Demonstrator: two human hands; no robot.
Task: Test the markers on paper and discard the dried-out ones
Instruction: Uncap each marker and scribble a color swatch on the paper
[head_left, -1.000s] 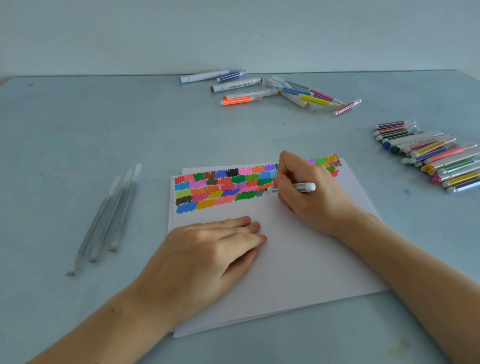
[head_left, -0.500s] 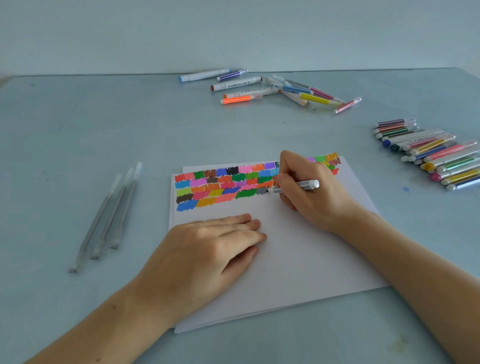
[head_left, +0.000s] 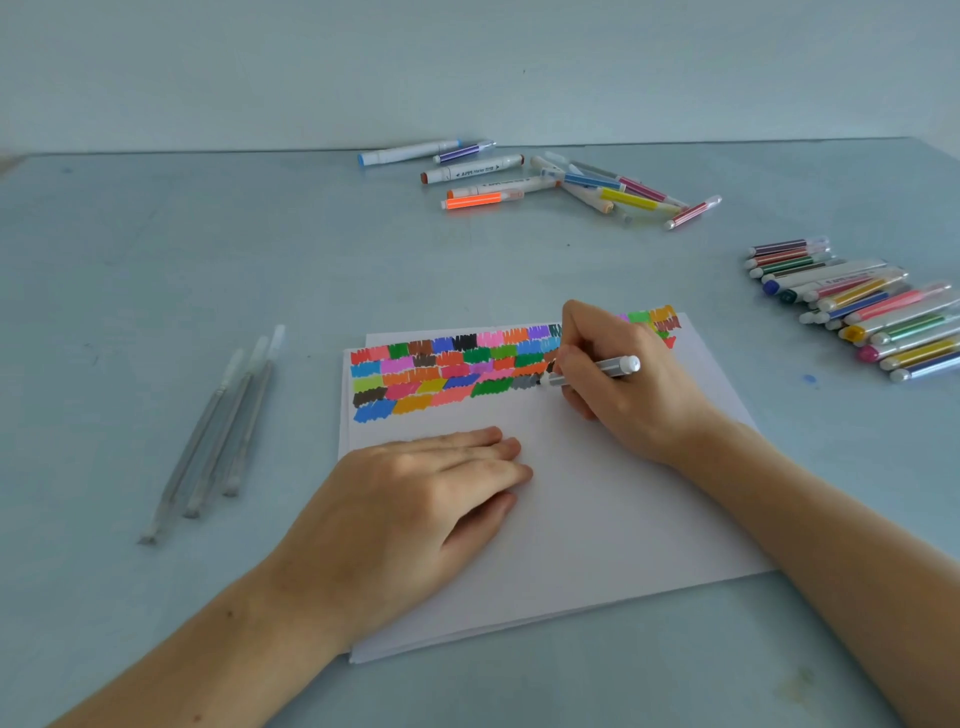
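**Grey marker at work on the swatch sheet**

Fingers (head_left: 574, 358) of the right hand (head_left: 628, 384) curl round a grey marker (head_left: 597, 370), pinching it near the tip; the capped rear end sticks out to the right past the knuckles, and the tip touches the paper (head_left: 597, 499) at the right end of a grey swatch (head_left: 525, 382). That swatch sits in the third row of a block of coloured test patches (head_left: 447, 371) running along the sheet's far edge. The left hand (head_left: 410, 504) lies flat on the paper, fingers straight and together, holding nothing (it presses the sheet down nearer the person). On the table (head_left: 208, 270), three pale pens (head_left: 218, 436) lie side by side to the left, a loose scatter of markers (head_left: 545, 179) lies at the far side, and a tidy row of markers (head_left: 862, 306) lies to the right, well apart from the sheet.
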